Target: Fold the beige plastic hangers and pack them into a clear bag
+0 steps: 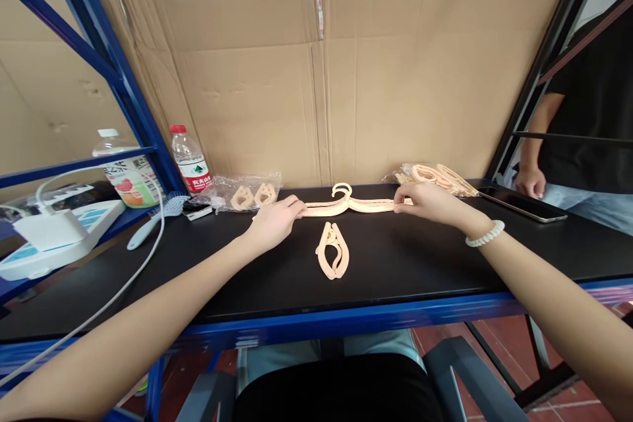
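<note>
Unfolded hanger (346,203) is lying flat on our black table (420,270), stretched out sideways between our hands, hook pointing away from us. We've got both arms reaching straight out, low over the tabletop. Our left hand (274,221) is palm-down with fingertips pinched on the left tip, and our right hand (425,202) grips the right tip the same way. Between the hands, a bit closer to us, sits a folded hanger (332,250). Just past the right hand there's a bag of hangers (435,178).
</note>
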Tool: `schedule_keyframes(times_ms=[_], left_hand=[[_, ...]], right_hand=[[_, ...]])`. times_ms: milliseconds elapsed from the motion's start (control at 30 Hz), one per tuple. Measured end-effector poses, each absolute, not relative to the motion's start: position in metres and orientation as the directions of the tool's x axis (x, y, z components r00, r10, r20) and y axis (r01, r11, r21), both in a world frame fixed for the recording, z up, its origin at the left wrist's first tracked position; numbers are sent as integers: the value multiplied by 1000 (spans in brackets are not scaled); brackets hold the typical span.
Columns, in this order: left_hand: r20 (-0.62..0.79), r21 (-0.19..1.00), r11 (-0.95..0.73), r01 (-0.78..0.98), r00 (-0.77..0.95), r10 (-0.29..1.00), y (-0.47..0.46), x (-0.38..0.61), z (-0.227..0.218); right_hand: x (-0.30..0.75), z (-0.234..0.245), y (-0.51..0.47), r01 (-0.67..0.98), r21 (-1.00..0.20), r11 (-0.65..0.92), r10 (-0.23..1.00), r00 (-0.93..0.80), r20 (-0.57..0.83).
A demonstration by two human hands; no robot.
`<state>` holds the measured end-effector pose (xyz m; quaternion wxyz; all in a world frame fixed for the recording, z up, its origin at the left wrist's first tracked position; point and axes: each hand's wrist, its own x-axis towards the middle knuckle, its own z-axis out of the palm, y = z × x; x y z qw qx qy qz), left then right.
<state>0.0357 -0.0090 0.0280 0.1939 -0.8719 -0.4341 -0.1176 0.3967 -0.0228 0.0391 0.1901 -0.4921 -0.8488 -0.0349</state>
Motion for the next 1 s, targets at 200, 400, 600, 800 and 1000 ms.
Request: schedule_keyframes(times_ms=[200,400,600,800,1000], left_hand=[[397,-328,-382,864,493,774,-20,42,35],[425,-301,-402,865,499,755,-19,43,32],[515,-272,-582,766,627,585,-13,38,27],[548,-293,-554,779,612,571,-13,37,32],[627,-170,-617,769,567,534,-9,37,27]], right_hand=[[392,40,-28,877,18,480,777,-435,454],[382,36,-32,874,402,272,746,-456,486],[381,36,-34,829,493,265,695,-518,499],[379,38,-34,819,426,385,648,-569,507],[379,38,-33,841,310,444,590,-534,605]])
